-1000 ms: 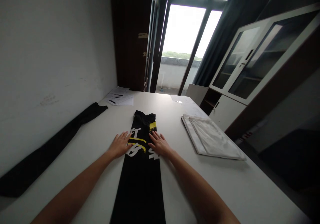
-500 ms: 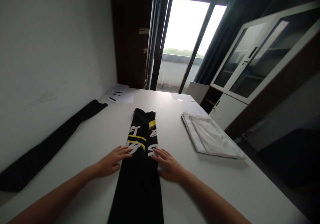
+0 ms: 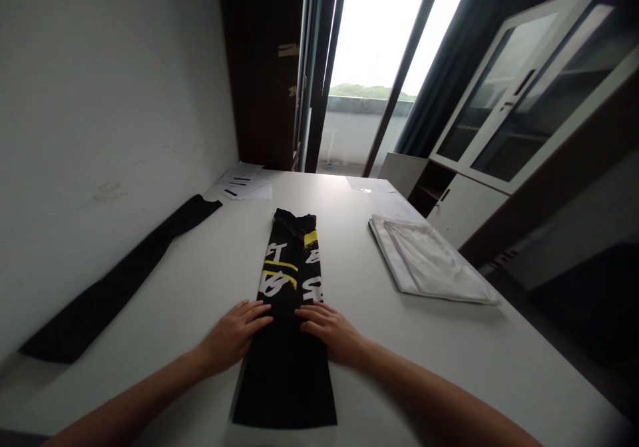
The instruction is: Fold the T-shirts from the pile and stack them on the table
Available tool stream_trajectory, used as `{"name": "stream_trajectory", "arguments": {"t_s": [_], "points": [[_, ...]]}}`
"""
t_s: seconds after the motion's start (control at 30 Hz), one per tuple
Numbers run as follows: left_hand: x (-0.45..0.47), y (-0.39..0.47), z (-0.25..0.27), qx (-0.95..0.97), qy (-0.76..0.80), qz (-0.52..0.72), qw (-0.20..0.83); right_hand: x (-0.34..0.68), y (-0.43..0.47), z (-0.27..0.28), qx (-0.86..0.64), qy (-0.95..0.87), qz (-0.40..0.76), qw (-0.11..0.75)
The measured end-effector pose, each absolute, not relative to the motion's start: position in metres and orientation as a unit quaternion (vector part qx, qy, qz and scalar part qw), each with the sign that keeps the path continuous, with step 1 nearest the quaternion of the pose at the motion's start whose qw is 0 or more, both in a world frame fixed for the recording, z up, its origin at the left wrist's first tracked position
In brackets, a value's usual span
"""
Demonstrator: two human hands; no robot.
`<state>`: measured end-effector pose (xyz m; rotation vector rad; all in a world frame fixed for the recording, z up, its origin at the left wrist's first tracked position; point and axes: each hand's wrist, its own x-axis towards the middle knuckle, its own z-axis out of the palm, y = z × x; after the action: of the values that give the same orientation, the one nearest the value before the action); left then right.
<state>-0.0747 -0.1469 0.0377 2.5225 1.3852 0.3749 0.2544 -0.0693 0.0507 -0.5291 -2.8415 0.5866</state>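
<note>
A black folded T-shirt (image 3: 287, 384) with white lettering and yellow stripes lies lengthwise in a narrow strip on the white table. The bunched collar end is at the far side and the straight hem at the near side. My left hand (image 3: 235, 334) rests flat on its left edge, just below the lettering, fingers stretched out. On the right edge, at about the same height, lies my right hand (image 3: 333, 332), also flat and open, its fingertips pointing inward. Neither hand grips the cloth.
Along the wall on the left lies a long black folded garment (image 3: 124, 287). White folded cloth (image 3: 434, 261) is stacked on the right. Papers (image 3: 244, 182) lie in the far left corner of the table (image 3: 344, 234). A glass-door cabinet (image 3: 519, 94) stands beyond it.
Both hands have slid from the lettering toward the near end of the T-shirt. The view has shifted, and the near hem now shows.
</note>
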Motion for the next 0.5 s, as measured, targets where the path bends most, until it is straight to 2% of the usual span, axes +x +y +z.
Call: {"name": "stream_trajectory", "arguments": {"t_s": [0.23,0.37,0.5], "points": [[-0.071,-0.143,0.045,0.868,0.438,0.135,0.191,0.257,-0.101,0.065,-0.113,-0.955,0.264,0.075],[-0.066,-0.145,0.054,0.877,0.410,0.136,0.212,0.249,-0.100,0.063,-0.141,-0.901,0.381,0.152],[-0.062,-0.151,0.061,0.834,0.425,0.199,0.291,0.250,-0.095,0.057,-0.276,-0.802,0.486,0.210]]}}
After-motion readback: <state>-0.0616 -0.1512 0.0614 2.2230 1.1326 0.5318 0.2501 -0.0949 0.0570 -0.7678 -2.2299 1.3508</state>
